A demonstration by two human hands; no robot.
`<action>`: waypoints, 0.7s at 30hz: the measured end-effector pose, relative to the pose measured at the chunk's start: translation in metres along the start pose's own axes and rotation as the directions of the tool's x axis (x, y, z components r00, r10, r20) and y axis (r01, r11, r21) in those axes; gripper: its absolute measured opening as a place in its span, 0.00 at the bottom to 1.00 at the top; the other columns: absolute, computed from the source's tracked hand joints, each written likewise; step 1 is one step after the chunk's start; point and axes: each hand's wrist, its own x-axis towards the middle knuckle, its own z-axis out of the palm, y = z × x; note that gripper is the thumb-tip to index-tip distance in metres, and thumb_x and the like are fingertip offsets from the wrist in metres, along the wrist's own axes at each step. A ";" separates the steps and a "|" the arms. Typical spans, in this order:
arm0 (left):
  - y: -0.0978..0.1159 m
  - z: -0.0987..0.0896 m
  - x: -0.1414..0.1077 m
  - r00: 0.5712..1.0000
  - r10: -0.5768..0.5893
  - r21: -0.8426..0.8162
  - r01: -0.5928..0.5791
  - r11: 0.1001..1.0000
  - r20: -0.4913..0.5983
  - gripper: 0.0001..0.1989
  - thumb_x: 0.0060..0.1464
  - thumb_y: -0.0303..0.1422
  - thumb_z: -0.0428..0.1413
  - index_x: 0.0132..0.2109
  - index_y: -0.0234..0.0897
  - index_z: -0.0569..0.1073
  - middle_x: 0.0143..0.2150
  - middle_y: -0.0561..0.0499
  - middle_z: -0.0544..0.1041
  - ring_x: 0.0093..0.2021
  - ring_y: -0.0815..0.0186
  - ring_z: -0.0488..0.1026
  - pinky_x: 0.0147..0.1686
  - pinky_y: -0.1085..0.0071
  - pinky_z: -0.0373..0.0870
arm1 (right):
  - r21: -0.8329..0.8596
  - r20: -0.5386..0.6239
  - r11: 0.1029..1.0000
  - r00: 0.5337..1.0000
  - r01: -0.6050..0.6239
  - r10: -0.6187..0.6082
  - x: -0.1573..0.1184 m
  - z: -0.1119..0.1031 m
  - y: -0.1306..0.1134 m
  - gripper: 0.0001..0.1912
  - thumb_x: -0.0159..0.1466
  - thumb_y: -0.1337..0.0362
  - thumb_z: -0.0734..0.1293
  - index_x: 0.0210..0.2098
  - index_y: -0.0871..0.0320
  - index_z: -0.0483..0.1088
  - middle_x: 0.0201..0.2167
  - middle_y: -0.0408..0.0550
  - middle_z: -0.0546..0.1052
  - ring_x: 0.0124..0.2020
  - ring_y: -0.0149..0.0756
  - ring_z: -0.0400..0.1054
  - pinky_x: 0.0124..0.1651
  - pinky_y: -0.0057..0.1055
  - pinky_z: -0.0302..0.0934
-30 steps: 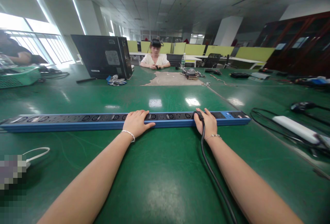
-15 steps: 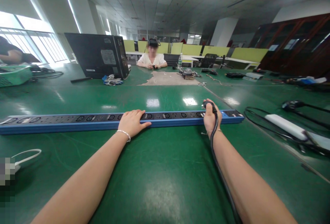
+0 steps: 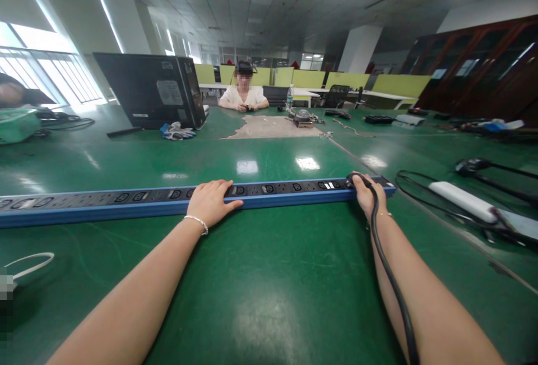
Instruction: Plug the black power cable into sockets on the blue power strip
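Note:
A long blue-and-black power strip [image 3: 277, 199] with a row of sockets lies across the table in front of me. My left hand [image 3: 210, 199] lies over its middle, fingers across the top to the far edge and thumb along the near side. Near the strip's right end, my right hand [image 3: 370, 194] is closed on a black power plug [image 3: 354, 178]. The plug is low over the strip; whether it touches a socket I cannot tell. Its black cord [image 3: 384, 258] runs down along my right forearm toward me.
A black computer case [image 3: 147, 90] stands back left, with gloves [image 3: 177, 130] beside it. On the right lie a white power strip [image 3: 462, 202] and black cables [image 3: 414, 177]. A green basket [image 3: 17, 126] is at far left. Another person [image 3: 242, 93] sits across the table.
My right hand has moved right and slightly down along the strip with the plug, closer to its right end. My left hand stays on the strip. The view has shifted slightly.

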 end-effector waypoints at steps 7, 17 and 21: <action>-0.001 0.001 0.000 1.000 -0.002 -0.005 0.002 1.000 -0.008 0.34 0.52 0.56 0.45 0.57 0.37 0.65 0.54 0.43 0.71 0.54 0.56 0.66 0.52 0.61 0.58 | -0.079 0.052 0.994 0.996 -0.073 0.077 -0.003 0.003 -0.007 0.20 0.60 0.52 0.57 0.43 0.54 0.74 0.46 0.51 0.75 0.56 0.48 0.61 0.60 0.55 0.39; 0.000 0.000 0.001 1.000 -0.007 0.005 0.007 1.000 0.008 0.35 0.52 0.57 0.44 0.57 0.36 0.65 0.54 0.42 0.71 0.54 0.55 0.66 0.52 0.59 0.59 | -0.235 0.074 0.971 0.997 0.034 -0.017 -0.014 0.001 -0.007 0.22 0.63 0.53 0.54 0.50 0.51 0.70 0.51 0.50 0.72 0.59 0.45 0.56 0.60 0.53 0.41; 0.000 0.000 0.001 1.000 -0.012 -0.007 0.012 1.000 0.010 0.35 0.52 0.57 0.44 0.57 0.36 0.65 0.54 0.42 0.71 0.54 0.55 0.66 0.53 0.59 0.58 | -0.262 0.058 0.965 0.998 -0.004 0.020 -0.016 -0.001 -0.013 0.22 0.63 0.51 0.54 0.50 0.49 0.70 0.50 0.50 0.72 0.59 0.44 0.56 0.60 0.51 0.43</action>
